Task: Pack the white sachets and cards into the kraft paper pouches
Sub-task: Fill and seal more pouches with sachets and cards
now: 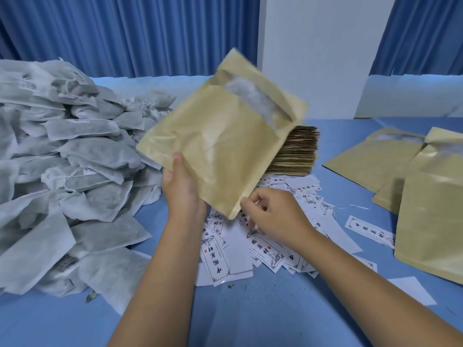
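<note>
Pouch (220,146) of kraft paper hangs tilted above the table (250,319) in the head view. Its mouth opens toward the upper right, with something white showing inside. The left hand (183,189) grips its lower left edge, thumb across the front. The right hand (273,216) curls over the loose cards (225,259), fingertips by the pouch's bottom corner; whether it pinches a card or that corner I cannot tell. To the left the sachets (75,159) are heaped, filled pouches (426,209) lie to the right, and a stack of flat pouches (298,151) sits behind. The pouch looks light, bulging and easily creased, so an edge hold suits it. The cards seem thin and slick, best pinched by a free edge.
</note>
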Available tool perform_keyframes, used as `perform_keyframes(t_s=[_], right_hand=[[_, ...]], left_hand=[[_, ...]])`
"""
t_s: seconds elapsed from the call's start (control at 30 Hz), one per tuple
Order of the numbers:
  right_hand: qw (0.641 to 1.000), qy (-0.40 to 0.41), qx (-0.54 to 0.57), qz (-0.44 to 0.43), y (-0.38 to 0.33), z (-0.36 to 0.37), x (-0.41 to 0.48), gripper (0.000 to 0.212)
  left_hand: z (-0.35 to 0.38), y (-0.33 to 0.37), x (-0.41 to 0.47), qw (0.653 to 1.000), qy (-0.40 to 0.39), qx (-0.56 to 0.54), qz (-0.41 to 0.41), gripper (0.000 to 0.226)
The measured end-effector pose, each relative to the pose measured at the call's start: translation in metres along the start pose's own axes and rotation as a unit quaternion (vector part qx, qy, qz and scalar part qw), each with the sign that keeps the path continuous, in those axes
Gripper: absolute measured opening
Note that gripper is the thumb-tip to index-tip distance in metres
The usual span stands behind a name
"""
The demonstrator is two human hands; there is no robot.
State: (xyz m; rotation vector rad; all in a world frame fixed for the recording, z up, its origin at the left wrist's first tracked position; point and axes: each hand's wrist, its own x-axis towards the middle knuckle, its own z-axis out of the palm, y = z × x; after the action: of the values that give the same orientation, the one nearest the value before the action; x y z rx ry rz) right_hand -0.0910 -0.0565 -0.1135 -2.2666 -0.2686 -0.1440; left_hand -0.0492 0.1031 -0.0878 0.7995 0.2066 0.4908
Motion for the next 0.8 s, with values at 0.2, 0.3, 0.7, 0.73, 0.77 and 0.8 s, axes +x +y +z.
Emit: perform_keyframes(t_s=[0.2, 0.3, 0.7, 0.73, 0.77, 0.8], right_hand=[[0.929, -0.101, 0.318, 0.158, -0.01, -0.003, 0.005, 0.049], [0.898, -0.09, 0.393, 0.174, -0.009, -0.005, 0.006, 0.021], [0.885, -0.036, 0.444, 0.137, -0.005, -0.014, 0.009, 0.016], [0.87, -0.029, 0.473, 0.133, -0.004, -0.016, 0.011, 0.014], [0.856, -0.02, 0.501, 0.129, -0.002, -0.018, 0.012, 0.014], [0.847, -0.007, 0.517, 0.127, -0.001, -0.019, 0.014, 0.016]], left_hand=[[0.003, -0.02, -0.005, 0.995, 0.095, 0.026, -0.028, 0.015], [0.008, -0.026, -0.011, 0.993, 0.11, 0.032, -0.02, 0.019], [0.012, -0.018, -0.018, 0.994, -0.018, 0.055, -0.089, 0.017], [0.013, -0.018, -0.019, 0.988, -0.051, 0.083, -0.117, 0.021], [0.013, -0.018, -0.02, 0.979, -0.087, 0.119, -0.141, 0.023], [0.014, -0.019, -0.021, 0.964, -0.128, 0.169, -0.159, 0.025]])
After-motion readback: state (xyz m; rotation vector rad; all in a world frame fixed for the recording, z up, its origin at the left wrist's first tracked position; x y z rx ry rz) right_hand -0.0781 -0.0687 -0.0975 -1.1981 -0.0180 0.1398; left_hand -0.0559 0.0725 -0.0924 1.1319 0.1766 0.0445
